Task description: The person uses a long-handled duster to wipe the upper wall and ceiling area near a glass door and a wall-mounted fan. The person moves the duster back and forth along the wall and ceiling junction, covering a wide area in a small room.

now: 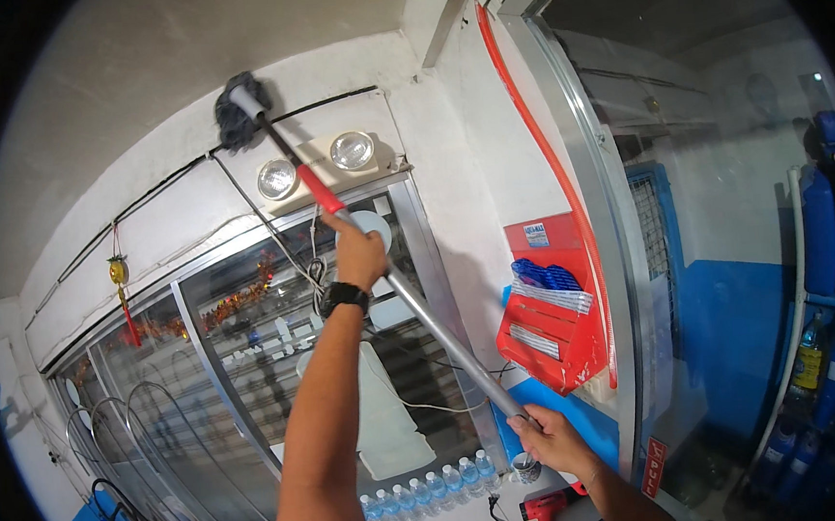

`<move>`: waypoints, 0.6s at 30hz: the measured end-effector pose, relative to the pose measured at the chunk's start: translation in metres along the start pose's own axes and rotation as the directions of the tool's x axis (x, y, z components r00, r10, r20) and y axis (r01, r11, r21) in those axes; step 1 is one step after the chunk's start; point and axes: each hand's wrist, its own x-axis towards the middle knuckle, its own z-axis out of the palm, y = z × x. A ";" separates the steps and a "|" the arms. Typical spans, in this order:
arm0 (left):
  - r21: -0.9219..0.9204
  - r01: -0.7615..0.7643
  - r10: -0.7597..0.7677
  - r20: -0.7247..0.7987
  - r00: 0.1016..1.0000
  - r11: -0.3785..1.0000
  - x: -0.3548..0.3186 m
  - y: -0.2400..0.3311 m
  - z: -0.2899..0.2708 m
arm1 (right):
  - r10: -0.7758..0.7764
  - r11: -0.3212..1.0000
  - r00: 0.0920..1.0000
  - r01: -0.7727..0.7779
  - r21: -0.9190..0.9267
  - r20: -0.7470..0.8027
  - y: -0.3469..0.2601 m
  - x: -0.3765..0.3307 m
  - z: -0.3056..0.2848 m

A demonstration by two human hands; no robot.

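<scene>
Overhead, the mop (379,263) runs on a long diagonal from lower right to upper left. Its head (238,111) is a dark grey bundle of strands, pressed flat against the white wall just under the ceiling, above a twin-lamp emergency light (319,166). The pole is silver metal for most of its length, with a red sleeve (321,190) on the upper section and a pale collar where it enters the strands. A black cable (170,176) crosses the wall just below the mop head.

The left hand (357,255) is raised high, arm nearly straight and vertical, and is wrapped around the pole just below the red sleeve; the fingers are closed about the shaft, knuckles toward the viewer. A black wristwatch (345,297) sits on that wrist. The right hand (554,442) is low, near the lower end of the pole, forearm entering from the lower right; its fingers are curled tightly around the silver shaft.

Behind the pole stands a glazed window (241,370) with metal frames. A red wall rack (552,314) holding blue items hangs to the right of the pole. Below, a row of small water bottles (424,497) lies on a white surface, and a red power tool (549,505) rests just beneath the right hand
</scene>
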 end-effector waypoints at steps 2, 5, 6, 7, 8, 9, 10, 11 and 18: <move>-0.001 0.014 -0.014 0.089 0.996 1.000 -0.007 0.022 0.022 | 0.028 0.998 0.999 -0.026 0.063 -0.028 0.012 -0.012 -0.001; -0.100 0.013 0.008 0.206 0.978 0.995 -0.013 0.052 0.050 | 0.018 0.986 0.996 -0.003 0.165 -0.087 0.025 -0.025 0.007; -0.074 -0.019 0.034 0.217 0.976 0.997 -0.015 0.060 0.059 | 0.030 0.981 0.994 -0.010 0.193 -0.102 0.027 -0.029 0.009; -0.050 -0.040 0.050 0.232 0.972 0.998 -0.017 0.068 0.067 | 0.043 0.975 0.992 -0.016 0.221 -0.118 0.029 -0.032 0.012; -0.029 -0.042 0.049 0.275 0.960 0.999 -0.017 0.073 0.073 | 0.042 0.967 0.992 -0.011 0.253 -0.115 0.030 -0.033 0.014; -0.023 -0.049 0.054 0.305 0.951 0.999 -0.018 0.078 0.078 | 0.039 0.959 0.993 -0.006 0.283 -0.109 0.031 -0.033 0.015; -0.021 -0.066 0.069 0.317 0.946 0.998 -0.019 0.080 0.080 | 0.034 0.950 0.994 -0.001 0.312 -0.100 0.031 -0.034 0.017; -0.019 -0.077 0.079 0.335 0.939 0.997 -0.019 0.080 0.081 | 0.038 0.954 0.994 -0.005 0.301 -0.105 0.031 -0.033 0.018; 0.002 -0.026 0.024 0.329 0.944 1.000 -0.023 0.042 0.041 | 0.033 0.969 0.999 -0.022 0.246 -0.040 0.030 -0.025 0.047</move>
